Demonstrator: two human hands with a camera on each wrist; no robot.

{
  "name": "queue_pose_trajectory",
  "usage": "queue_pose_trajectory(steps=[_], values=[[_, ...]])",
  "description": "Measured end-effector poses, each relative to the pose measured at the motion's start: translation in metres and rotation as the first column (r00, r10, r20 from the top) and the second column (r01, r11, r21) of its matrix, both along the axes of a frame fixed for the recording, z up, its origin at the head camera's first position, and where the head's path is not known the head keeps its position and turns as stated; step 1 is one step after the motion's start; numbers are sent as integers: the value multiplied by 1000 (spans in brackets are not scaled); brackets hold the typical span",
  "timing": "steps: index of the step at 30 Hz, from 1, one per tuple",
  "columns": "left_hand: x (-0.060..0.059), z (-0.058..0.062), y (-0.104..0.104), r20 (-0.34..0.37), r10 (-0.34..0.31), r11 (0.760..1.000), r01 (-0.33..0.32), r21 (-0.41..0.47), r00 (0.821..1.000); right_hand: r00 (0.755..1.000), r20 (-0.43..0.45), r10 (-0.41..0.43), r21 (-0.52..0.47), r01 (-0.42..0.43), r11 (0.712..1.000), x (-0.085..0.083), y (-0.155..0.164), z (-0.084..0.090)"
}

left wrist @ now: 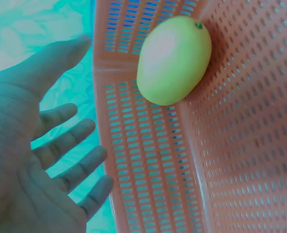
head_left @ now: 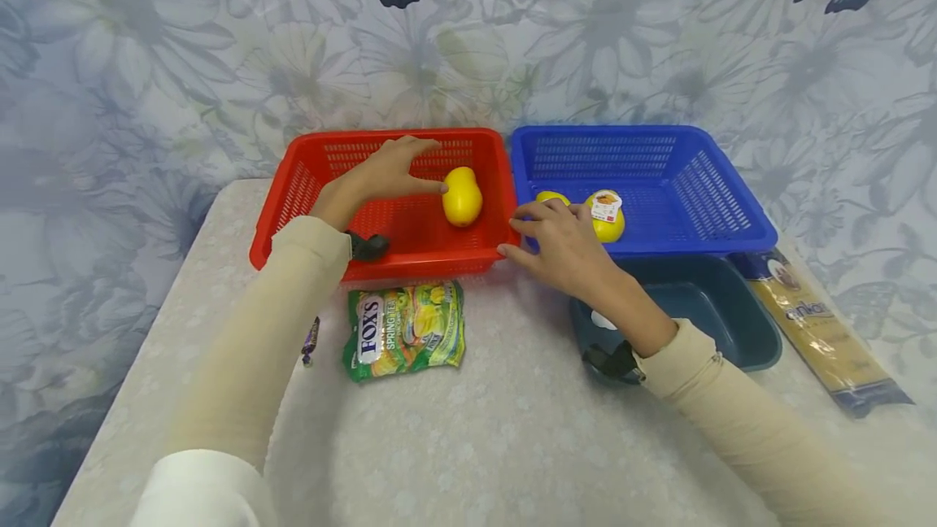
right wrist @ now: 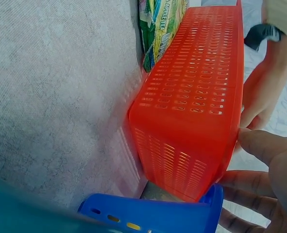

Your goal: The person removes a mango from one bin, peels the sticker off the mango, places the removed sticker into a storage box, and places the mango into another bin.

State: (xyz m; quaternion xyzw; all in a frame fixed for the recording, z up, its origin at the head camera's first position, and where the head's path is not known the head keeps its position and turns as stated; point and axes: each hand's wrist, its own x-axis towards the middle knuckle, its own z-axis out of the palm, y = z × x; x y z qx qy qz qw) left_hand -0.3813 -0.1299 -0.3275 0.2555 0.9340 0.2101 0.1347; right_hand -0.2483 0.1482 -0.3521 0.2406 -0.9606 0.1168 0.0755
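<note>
- The cream sleeves reach forward from the camera over the pale tabletop [head_left: 476, 429].
- A Fox's candy bag [head_left: 405, 329] lies just in front of the red basket [head_left: 337, 154], with a small purple wrapped sweet [head_left: 311, 341] to its left.
- The left hand [head_left: 388, 173] is inside the red basket, fingers spread and straight, grip apart, fingertips at the yellow mango [head_left: 462, 196], which lies by the basket's right wall.
- The right hand [head_left: 560, 238] rests at the red basket's near right corner; its thumb touches the rim, fingers relaxed, clamped on nothing.
- The blue basket [head_left: 725, 202] holds two yellow fruits [head_left: 607, 216]; a dark tub [head_left: 732, 315] and a pasta packet [head_left: 820, 328] lie nearby.
</note>
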Motion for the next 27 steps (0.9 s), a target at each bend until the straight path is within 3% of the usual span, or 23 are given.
queue_pose_trajectory(steps=[4, 9, 18, 27], values=[[12, -1, -13, -68, 15, 999, -11, 52, 998, 1000, 6, -1, -1, 1, 1000, 0, 1, 1], [34, 1, -28, -119, 84, 988, -68, 136, 989, 1000, 14, 0, -1, 0, 1000, 1, 1, 2], [71, 3, -51, -214, 177, 961, -121, 249, 961, 1000, 3, 14, -15, -13, 1000, 3, -1, 2], [100, 0, -78, -246, 227, 957, -169, 236, 942, 1000, 8, 2, -21, -1, 1000, 5, -2, 3]])
